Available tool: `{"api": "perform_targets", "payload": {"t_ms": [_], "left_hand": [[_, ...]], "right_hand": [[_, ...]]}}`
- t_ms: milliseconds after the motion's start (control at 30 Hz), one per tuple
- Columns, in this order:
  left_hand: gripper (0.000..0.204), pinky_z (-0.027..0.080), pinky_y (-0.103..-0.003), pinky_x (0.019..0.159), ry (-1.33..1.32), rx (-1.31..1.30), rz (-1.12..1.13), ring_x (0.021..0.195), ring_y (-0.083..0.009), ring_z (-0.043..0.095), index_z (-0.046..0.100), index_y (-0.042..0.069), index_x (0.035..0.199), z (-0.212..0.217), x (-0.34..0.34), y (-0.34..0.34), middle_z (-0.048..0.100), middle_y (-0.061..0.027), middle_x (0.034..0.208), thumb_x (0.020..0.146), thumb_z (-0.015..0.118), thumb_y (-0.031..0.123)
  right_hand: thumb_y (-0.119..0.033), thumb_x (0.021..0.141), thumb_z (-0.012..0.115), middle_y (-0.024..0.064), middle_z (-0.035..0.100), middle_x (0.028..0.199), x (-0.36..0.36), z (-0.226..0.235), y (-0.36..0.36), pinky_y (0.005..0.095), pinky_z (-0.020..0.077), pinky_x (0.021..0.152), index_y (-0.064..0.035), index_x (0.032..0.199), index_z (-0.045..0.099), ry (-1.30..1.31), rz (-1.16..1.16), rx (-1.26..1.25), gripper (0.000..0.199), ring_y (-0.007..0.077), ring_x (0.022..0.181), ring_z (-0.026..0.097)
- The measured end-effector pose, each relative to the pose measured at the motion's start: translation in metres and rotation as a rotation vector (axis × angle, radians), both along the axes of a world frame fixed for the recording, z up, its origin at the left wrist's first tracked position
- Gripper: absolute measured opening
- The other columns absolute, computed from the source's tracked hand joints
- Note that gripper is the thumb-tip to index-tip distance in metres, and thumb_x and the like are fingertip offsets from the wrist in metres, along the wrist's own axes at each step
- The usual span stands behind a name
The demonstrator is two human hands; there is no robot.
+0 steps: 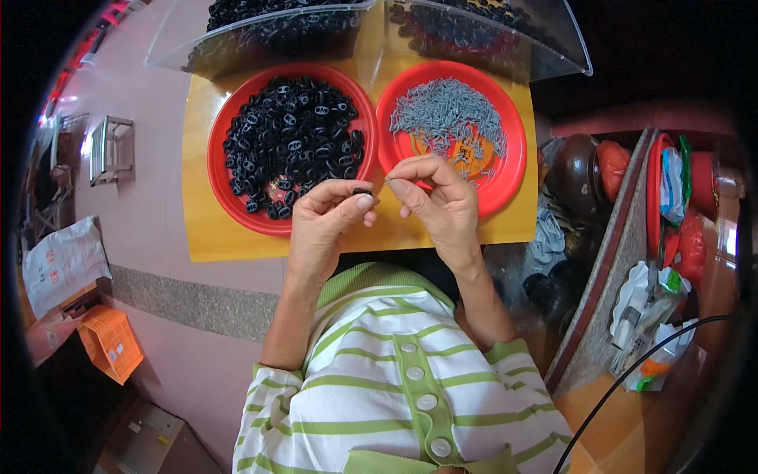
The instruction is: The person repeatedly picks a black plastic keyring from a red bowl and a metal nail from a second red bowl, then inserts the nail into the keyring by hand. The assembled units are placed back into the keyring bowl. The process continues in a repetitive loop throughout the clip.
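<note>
My left hand (325,221) pinches a small black plastic piece (362,191) between thumb and fingertips. Just to its right, my right hand (442,197) is closed in a pinch on a tiny grey screw (388,181), mostly covered by the fingertips. A narrow gap separates the two hands. Behind the left one lies a red round tray (223,207) heaped with black oval pieces (292,126), which look two-holed. The right one is over the near edge of a second red tray (515,170), where many small grey screws (446,107) are piled toward the far side.
Both trays rest on a yellow tabletop (260,248). Clear plastic bins (276,39) with more black pieces stand along its far edge. A metal stool (110,150) and an orange bag (110,341) are at the left. Packets and a black cable (624,378) are at the right.
</note>
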State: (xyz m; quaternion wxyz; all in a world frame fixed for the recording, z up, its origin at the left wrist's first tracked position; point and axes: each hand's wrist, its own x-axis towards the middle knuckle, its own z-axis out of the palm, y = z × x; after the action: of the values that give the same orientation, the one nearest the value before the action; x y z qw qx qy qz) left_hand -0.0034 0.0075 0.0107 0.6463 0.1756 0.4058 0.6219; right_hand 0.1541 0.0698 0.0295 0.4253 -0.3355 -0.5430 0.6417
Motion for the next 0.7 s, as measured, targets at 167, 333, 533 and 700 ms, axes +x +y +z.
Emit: {"api": "perform_targets", "payload": {"t_ms": [167, 333, 533, 700], "left_hand": [[0.022, 0.047, -0.023, 0.073, 0.054, 0.04, -0.021, 0.078, -0.0119, 0.058, 0.064, -0.004, 0.107, 0.003, -0.001, -0.004, 0.063, -0.0092, 0.095, 0.086, 0.061, 0.003], [0.025, 0.046, -0.023, 0.075, 0.039, 0.028, -0.07, 0.079, -0.0109, 0.057, 0.061, -0.005, 0.112, 0.012, -0.003, -0.005, 0.061, -0.0084, 0.097, 0.09, 0.057, 0.004], [0.019, 0.047, -0.022, 0.07, 0.037, -0.004, -0.076, 0.074, -0.0105, 0.058, 0.063, -0.005, 0.104, 0.008, -0.006, -0.006, 0.064, -0.0078, 0.089, 0.09, 0.057, 0.006], [0.016, 0.047, -0.022, 0.068, 0.038, -0.007, -0.061, 0.073, -0.0103, 0.058, 0.063, -0.005, 0.101, 0.009, -0.007, -0.005, 0.064, -0.0078, 0.089, 0.09, 0.058, 0.007]], "right_hand": [[-0.008, 0.087, 0.063, 0.0034, 0.059, 0.095, -0.004, 0.001, -0.002, 0.0195, 0.0468, 0.062, -0.0034, 0.095, 0.062, -0.041, 0.019, 0.09, 0.01, 0.008, 0.082, 0.055], [-0.009, 0.086, 0.063, 0.0046, 0.059, 0.095, -0.007, -0.002, -0.002, 0.0215, 0.0474, 0.066, -0.0036, 0.093, 0.062, -0.056, -0.013, 0.119, 0.008, 0.0101, 0.088, 0.056], [-0.011, 0.087, 0.064, 0.0034, 0.061, 0.092, -0.01, -0.002, -0.001, 0.0229, 0.0473, 0.068, -0.0029, 0.092, 0.062, -0.087, 0.028, 0.092, 0.009, 0.0091, 0.083, 0.058], [-0.011, 0.087, 0.064, 0.0027, 0.063, 0.089, -0.014, -0.003, -0.003, 0.0228, 0.0481, 0.065, -0.0016, 0.093, 0.062, -0.055, 0.063, 0.008, 0.011, 0.0078, 0.078, 0.059]]}}
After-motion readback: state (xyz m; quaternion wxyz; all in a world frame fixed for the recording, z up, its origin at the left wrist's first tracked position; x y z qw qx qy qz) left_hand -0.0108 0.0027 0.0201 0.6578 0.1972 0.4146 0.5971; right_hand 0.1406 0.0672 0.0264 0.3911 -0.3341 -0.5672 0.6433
